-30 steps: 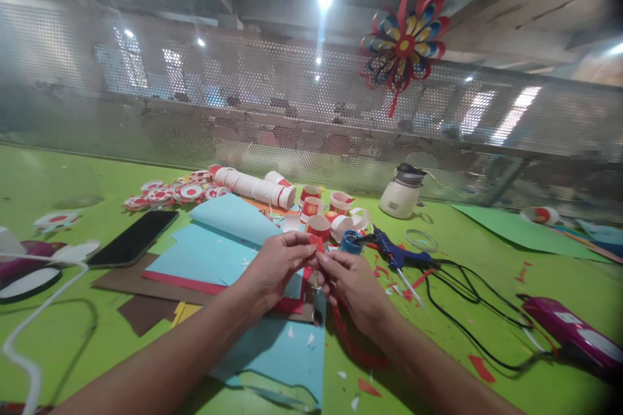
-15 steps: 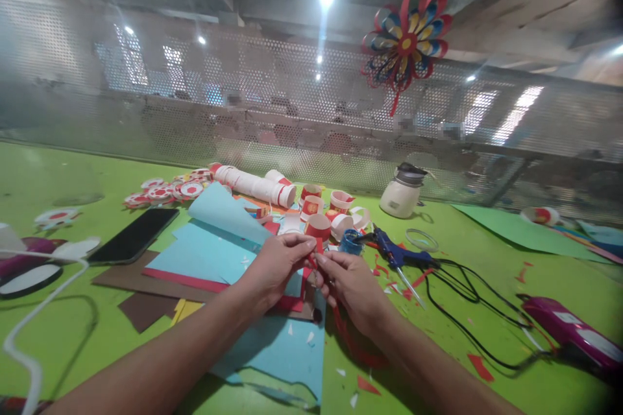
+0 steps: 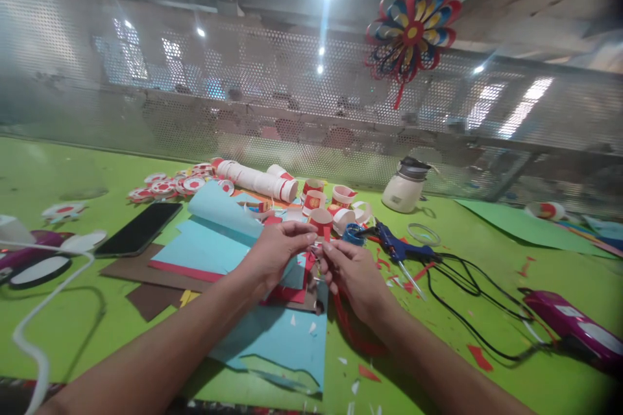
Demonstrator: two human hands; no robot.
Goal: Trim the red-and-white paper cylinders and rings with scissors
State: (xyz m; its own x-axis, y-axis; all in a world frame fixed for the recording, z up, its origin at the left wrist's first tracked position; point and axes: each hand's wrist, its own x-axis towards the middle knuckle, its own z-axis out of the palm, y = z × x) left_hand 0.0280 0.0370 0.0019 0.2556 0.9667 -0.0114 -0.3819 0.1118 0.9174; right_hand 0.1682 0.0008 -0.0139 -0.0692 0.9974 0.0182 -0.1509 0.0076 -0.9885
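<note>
My left hand (image 3: 280,253) is closed in a pinch, its fingertips meeting those of my right hand over the paper pile. What the left fingers pinch is too small to make out. My right hand (image 3: 354,272) is closed on a red paper strip (image 3: 348,324), which curls down below the palm onto the table. Just beyond the fingertips stands a red and white paper cup (image 3: 321,219). Under my left forearm lie light blue paper sheets (image 3: 199,249) with red and brown sheets beneath.
A blue glue gun (image 3: 402,246) rests right of my hands, near a black cord (image 3: 467,285) and a magenta device (image 3: 574,321). Behind are stacked paper cups (image 3: 256,180) and a cream bottle (image 3: 406,188). A black phone (image 3: 141,228) lies left. A paper flower (image 3: 413,32) hangs above.
The view has shifted slightly. My fingertips have moved a little, and less red shows between them; both hands stay close together in a pinch.
</note>
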